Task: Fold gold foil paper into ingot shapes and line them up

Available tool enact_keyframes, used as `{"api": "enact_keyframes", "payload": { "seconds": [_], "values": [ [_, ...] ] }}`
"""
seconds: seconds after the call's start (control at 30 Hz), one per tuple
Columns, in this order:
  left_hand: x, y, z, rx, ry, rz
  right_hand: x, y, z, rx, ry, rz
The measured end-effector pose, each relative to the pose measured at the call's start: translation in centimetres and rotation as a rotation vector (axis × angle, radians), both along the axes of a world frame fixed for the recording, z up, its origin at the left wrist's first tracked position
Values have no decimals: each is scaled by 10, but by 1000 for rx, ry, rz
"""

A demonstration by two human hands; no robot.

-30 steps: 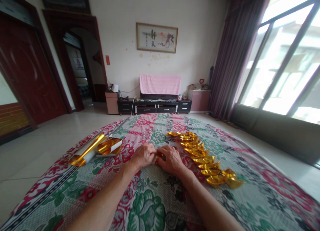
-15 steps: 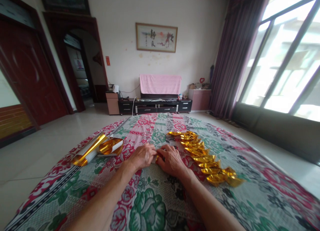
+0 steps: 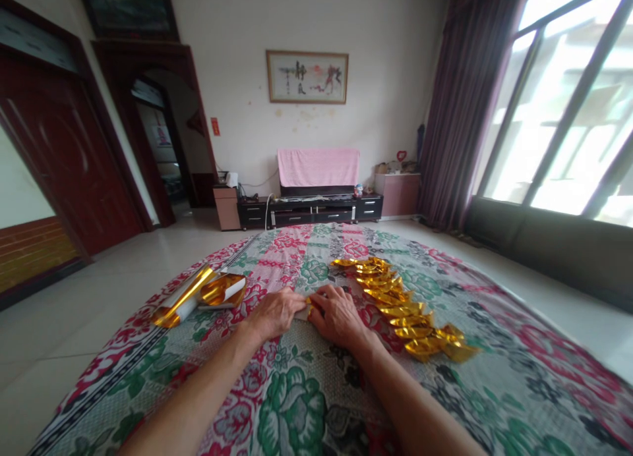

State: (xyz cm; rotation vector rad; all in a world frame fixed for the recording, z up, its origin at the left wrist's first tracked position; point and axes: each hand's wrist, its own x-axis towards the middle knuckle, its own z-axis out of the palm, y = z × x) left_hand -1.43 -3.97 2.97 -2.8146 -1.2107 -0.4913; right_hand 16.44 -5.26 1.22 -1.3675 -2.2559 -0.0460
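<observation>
midway between the left and right edges of the cloth-covered tabletop, the left hand and right hand pinch a small gold piece from both sides, seemingly to steady it, folded gold shapes lined rightward, probably for elbow room.

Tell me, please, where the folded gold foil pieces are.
In the head view, the row of folded gold foil pieces lies on the green-and-pink floral cloth, right of the right hand.

The left hand and right hand were bare, and so were the left forearm and right forearm. Each was broad near the view's lower edge and tapered smoothly to a narrower wrist. Rounded knuckles ridged the backs of both hands.
</observation>
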Motion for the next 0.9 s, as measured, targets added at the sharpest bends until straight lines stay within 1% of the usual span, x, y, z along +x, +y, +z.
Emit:
{"api": "enact_keyframes", "payload": {
  "seconds": [0.07, 0.2, 0.3, 0.43, 0.6, 0.9],
  "values": [
    [-1, -4, 1, 8, 30, -26, 0, 0, -1, 11, 9, 2],
    [1, -6, 0, 62, 56, -24, 1, 0, -2, 33, 16, 5],
    [2, -4, -3, 69, 52, -17, 1, 0, -2, 42, 16, 9],
    [1, 1, -8, 38, -6, 7, 1, 0, -1, 33, 14, 14],
    [5, 3, -13, 8, -86, 70, 0, 0, 0, 20, 18, 6],
    [11, 3, -12, -61, 11, 151, 1, 0, -1, 15, -8, 2]
  ]
}}
